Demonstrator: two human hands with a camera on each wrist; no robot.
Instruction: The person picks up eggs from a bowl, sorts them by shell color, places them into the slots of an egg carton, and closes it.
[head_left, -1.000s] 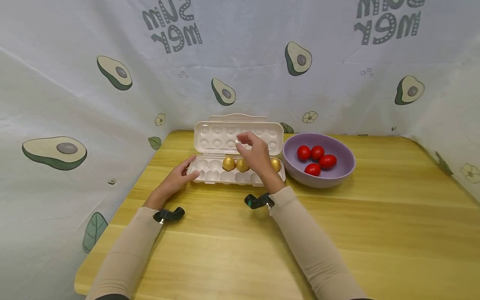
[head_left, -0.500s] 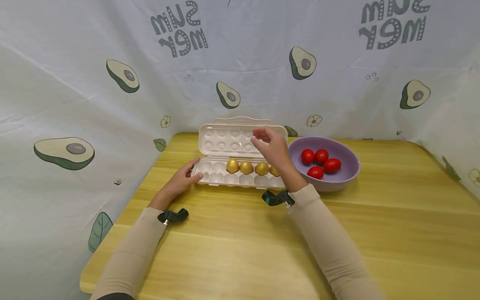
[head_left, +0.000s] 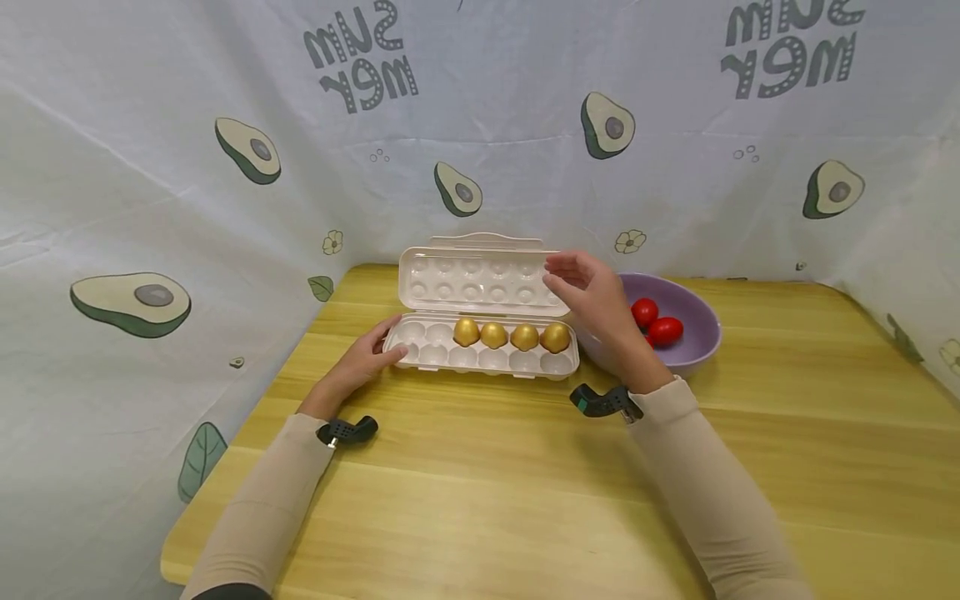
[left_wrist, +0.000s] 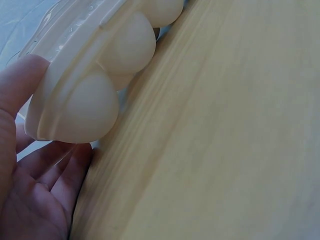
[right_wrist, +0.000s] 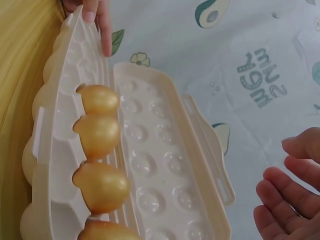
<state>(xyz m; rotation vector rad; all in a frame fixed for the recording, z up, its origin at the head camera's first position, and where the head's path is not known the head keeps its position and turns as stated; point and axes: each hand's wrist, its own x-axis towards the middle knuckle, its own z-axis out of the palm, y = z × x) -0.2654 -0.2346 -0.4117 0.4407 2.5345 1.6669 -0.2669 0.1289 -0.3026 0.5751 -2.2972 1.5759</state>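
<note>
Shifted rightward over the past half second, the right hand (head_left: pixel 596 296) hovers with fingers loosely parted, holding nothing. Avocado-print cloth (head_left: pixel 510 83) hangs behind a wood-grain desk (head_left: pixel 450 500), where an egg tray (head_left: pixel 493 359) sits with its lid (head_left: pixel 480 279) laid back, a purple bowl (head_left: pixel 701 333) just beside its right end. The left hand (head_left: pixel 362 364) grips the tray's left end, thumb over the rim. Four golden eggs (head_left: pixel 525 337) occupy the back row's rightmost cups. Red eggs (head_left: pixel 664 331) lie in the bowl, one seemingly mostly hidden behind the right arm (head_left: pixel 712 475).
</note>
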